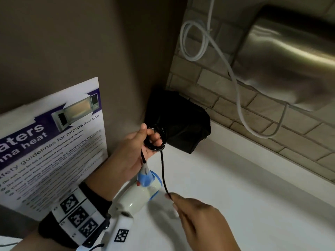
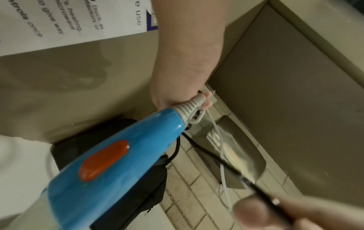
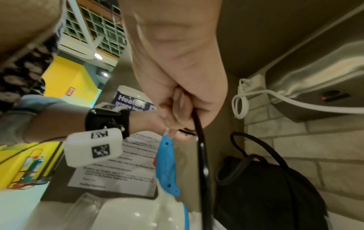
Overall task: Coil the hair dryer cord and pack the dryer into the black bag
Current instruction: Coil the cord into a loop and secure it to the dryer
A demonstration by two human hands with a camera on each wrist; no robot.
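Item, hair dryer (image 1: 143,189), light rigid plastic, hanging above the counter (image 1: 235,187) near the black bag (image 1: 181,122): your left hand (image 1: 139,151) clamps the springy coiled cord (image 1: 156,140), your right hand (image 1: 197,214) pinches its slippery tail—grip the handle.

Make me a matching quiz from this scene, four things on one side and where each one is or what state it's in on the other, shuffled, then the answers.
Things:
1. black cord
2. black bag
3. white cable
4. poster

Places or states:
A. hangs looped on the brick wall
B. leans against the wall on the left
C. partly coiled in the left hand
D. sits in the corner of the counter

Pairs: 1-C, 2-D, 3-A, 4-B
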